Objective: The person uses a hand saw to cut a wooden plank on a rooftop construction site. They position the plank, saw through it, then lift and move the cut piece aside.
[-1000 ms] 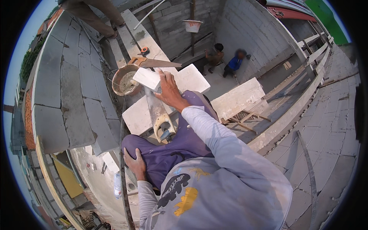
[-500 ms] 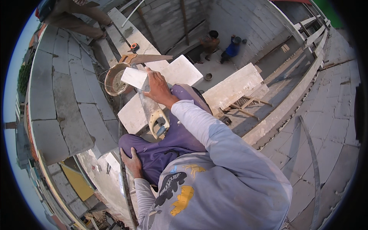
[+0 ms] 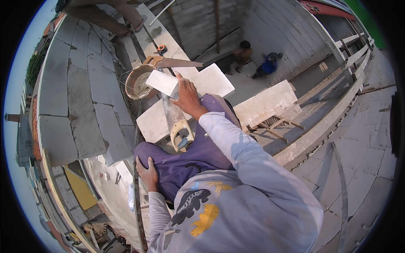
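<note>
My right hand grips one end of a small white block, fingers wrapped over its right side. Under the block and hand lies a handsaw with a cream handle, its blade partly covered. A larger pale block sits beneath that blade. Just left of the held block stands a bucket of grey mortar. A second handsaw with a wooden handle lies behind, over another pale block. On my bent left knee rests my left hand, empty, with thumb and fingers apart.
A grey block wall runs along the left. An orange-and-black tape measure lies on the plank beyond the saw. Another person's legs stand at the upper left. Two people are on the floor well below.
The whole view has shifted, so everything sits slightly further right in the picture. My right hand keeps its hold on the small block, and my left hand stays on the knee.
</note>
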`<action>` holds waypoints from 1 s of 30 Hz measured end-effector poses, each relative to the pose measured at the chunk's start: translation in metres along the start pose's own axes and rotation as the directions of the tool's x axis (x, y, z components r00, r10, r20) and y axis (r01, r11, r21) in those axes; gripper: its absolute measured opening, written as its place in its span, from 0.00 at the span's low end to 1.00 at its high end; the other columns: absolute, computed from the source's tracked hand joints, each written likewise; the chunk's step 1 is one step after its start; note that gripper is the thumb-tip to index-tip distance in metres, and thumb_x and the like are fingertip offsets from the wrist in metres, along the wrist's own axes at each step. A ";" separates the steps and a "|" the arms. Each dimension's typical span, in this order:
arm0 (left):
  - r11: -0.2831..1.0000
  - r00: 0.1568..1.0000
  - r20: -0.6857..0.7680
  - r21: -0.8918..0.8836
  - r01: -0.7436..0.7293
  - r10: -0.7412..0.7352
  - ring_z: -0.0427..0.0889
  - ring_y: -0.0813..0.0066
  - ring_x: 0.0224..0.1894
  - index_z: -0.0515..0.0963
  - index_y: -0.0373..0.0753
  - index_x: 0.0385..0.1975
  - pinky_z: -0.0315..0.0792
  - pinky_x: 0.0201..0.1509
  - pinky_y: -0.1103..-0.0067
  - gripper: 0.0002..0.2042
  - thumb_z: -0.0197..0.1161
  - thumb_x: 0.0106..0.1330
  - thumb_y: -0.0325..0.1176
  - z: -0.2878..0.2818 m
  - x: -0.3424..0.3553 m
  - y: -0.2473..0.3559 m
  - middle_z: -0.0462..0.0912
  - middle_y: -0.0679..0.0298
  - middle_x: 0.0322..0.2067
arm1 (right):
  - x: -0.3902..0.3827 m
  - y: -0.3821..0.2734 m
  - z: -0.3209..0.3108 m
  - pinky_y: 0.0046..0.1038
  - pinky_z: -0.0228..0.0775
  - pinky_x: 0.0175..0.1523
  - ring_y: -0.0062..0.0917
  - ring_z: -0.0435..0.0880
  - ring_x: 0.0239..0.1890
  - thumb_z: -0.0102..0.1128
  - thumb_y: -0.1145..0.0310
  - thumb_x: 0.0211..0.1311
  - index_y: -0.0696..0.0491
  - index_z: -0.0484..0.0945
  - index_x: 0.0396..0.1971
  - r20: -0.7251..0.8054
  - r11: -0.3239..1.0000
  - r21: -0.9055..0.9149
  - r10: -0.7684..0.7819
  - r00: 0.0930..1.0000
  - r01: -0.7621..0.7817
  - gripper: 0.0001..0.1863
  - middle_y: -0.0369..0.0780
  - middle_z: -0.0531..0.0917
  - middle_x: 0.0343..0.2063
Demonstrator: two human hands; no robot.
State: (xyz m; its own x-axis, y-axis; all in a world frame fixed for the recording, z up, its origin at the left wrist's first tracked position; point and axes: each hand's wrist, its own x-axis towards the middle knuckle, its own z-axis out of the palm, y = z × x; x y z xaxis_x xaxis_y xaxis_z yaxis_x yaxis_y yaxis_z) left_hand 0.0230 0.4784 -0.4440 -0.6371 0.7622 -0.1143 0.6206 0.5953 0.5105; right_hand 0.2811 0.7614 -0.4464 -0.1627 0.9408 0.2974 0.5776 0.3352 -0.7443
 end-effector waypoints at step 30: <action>0.998 0.999 -0.025 0.048 -0.047 0.048 0.68 0.44 0.75 0.68 0.35 0.75 0.59 0.80 0.59 0.36 0.65 0.74 0.53 0.020 0.018 0.001 0.71 0.41 0.72 | 0.036 -0.056 0.040 0.50 0.66 0.59 0.45 0.75 0.59 0.78 0.49 0.58 0.55 0.59 0.76 -0.057 0.969 -0.224 0.090 0.994 -0.100 0.53 0.49 0.75 0.60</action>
State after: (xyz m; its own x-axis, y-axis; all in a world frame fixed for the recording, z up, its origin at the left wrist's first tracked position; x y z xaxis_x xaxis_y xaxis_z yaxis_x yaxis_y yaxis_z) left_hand 0.0213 0.4976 -0.4625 -0.6176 0.7835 -0.0681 0.6711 0.5702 0.4738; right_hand 0.2108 0.7782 -0.4180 -0.0642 0.9626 0.2632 0.7552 0.2193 -0.6177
